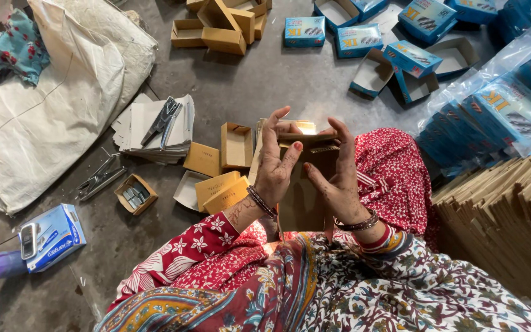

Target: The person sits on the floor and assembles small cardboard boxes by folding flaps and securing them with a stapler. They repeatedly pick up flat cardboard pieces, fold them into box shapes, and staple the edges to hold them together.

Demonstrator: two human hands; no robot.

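Grip cardboard box (305, 184) above lap with left hand (276, 169) and right hand (333, 178), fingers clasping both sides. Press flaps square; keep edges aligned, clear of finished boxes (219, 184) on floor.

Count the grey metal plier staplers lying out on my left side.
2. One grey metal plier stapler lies on the stack of white card sheets; the other lies on the concrete floor beside the small open box of staples. Others may be hidden under the sheets.
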